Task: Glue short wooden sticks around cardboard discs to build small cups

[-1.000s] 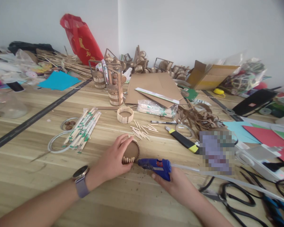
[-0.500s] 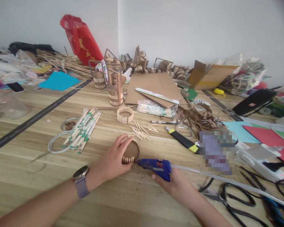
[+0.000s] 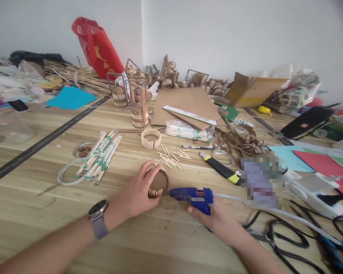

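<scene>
Work on the round brown cardboard disc (image 3: 159, 181) looks partly done on my feed. A row of short pale wooden sticks (image 3: 154, 193) stands along its near edge, while the far rim, as far as I can see, is bare. A closed ring of the same sticks (image 3: 151, 138) sits farther back on the wooden table (image 3: 160, 236), and loose cut sticks (image 3: 171, 158) lie just behind the disc. The disc itself is at the middle of the table, close in front; I cannot tell whether it lies flat or is tipped up.

The left hand (image 3: 137, 194) reaches in from the left with its fingers curled over the top, its grip closed on the disc. The right hand (image 3: 217, 219) lies low, its grip clamped on the handle of the blue hot-glue gun (image 3: 193, 195). The nozzle points left, just beside the row of sticks; whether it touches them I cannot tell.
</scene>
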### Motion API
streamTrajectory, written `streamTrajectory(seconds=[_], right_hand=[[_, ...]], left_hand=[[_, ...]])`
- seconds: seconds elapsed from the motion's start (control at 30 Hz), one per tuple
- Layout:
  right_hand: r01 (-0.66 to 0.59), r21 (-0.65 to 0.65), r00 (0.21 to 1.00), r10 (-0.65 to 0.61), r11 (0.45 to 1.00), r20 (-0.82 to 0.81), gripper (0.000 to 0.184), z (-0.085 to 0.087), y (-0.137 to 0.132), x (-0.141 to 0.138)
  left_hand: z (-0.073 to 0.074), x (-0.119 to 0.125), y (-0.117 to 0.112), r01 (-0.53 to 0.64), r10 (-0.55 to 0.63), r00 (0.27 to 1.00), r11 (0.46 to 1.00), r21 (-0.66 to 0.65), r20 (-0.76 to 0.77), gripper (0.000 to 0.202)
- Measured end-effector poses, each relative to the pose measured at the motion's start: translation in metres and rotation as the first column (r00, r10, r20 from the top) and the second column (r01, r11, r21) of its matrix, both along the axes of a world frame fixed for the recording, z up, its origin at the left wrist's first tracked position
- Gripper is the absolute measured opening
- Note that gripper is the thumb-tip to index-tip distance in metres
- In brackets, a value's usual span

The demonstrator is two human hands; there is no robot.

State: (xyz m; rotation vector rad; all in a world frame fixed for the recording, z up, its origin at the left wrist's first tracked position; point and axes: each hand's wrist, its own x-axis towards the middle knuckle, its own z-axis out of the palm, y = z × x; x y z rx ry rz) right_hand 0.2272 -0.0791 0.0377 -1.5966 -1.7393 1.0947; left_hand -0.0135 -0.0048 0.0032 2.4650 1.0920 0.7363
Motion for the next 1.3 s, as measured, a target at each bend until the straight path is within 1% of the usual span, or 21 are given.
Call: streamTrajectory(seconds=[0.1,0.23,0.33,0.4,0.5,0.57,0.63,0.77,0.83,0.87,0.97,1.03,1.2,1.3], right_hand=[[0.03,-0.044,0.994,-0.035,0.999,-0.102,0.037,-0.007,0.001,0.007],[0.085,-0.193,0.955,-0.135,0.978,-0.265,0.048,-0.019,0.0,0.015],[0.086,-0.313,0.903,-0.207,0.946,-0.376,0.056,-0.019,-0.002,0.016],[0.08,-0.35,0.89,-0.225,0.933,-0.396,0.058,-0.016,-0.003,0.015],[0.056,-0.359,0.9,-0.202,0.932,-0.386,0.059,-0.013,-0.002,0.014],[0.024,-0.365,0.884,-0.19,0.931,-0.426,0.06,-0.015,-0.001,0.014],[0.016,-0.372,0.845,-0.211,0.928,-0.492,0.055,-0.017,0.001,0.015],[0.03,-0.394,0.719,-0.294,0.918,-0.63,0.037,-0.012,0.0,0.019],[-0.018,-0.431,0.676,-0.307,0.902,-0.67,0.033,-0.008,-0.001,0.023],[-0.057,-0.45,0.672,-0.299,0.891,-0.678,0.033,-0.006,-0.002,0.025],[-0.189,-0.479,0.695,-0.227,0.857,-0.682,0.038,-0.002,-0.004,0.031],[-0.223,-0.476,0.698,-0.201,0.851,-0.687,0.041,-0.001,-0.004,0.033],[-0.175,-0.407,0.637,-0.212,0.897,-0.741,0.06,-0.002,-0.004,0.033],[-0.156,-0.366,0.621,-0.197,0.918,-0.759,0.062,-0.002,-0.003,0.03]], left_hand=[[0.001,0.0,0.0,-0.001,0.001,1.0,1.0,0.006,-0.018,0.085],[0.003,0.002,-0.001,-0.006,0.007,0.999,1.0,0.01,-0.037,0.086],[0.002,0.003,-0.001,-0.02,0.02,0.999,1.0,0.01,-0.041,0.087],[0.001,0.005,-0.001,-0.024,0.024,0.999,1.0,0.01,-0.037,0.087],[-0.001,0.006,-0.001,-0.025,0.025,0.999,0.999,0.02,-0.024,0.087],[-0.001,0.007,-0.001,-0.03,0.03,0.999,0.999,0.028,-0.02,0.087],[0.0,0.007,-0.002,-0.031,0.031,0.999,0.999,0.031,-0.021,0.087],[0.002,0.005,-0.002,-0.03,0.03,0.999,0.999,0.026,-0.023,0.086],[0.003,0.003,-0.001,-0.031,0.032,0.999,0.999,0.025,-0.023,0.086],[0.004,0.003,-0.001,-0.031,0.031,0.999,0.999,0.024,-0.024,0.084],[0.005,0.001,0.0,-0.031,0.031,0.999,0.999,0.011,-0.035,0.078],[0.006,0.0,0.0,-0.031,0.031,0.999,1.0,-0.004,-0.045,0.076],[0.006,-0.004,0.002,-0.044,0.044,0.998,0.999,-0.012,-0.047,0.076],[0.007,-0.005,0.002,-0.052,0.051,0.997,0.998,-0.017,-0.054,0.076]])
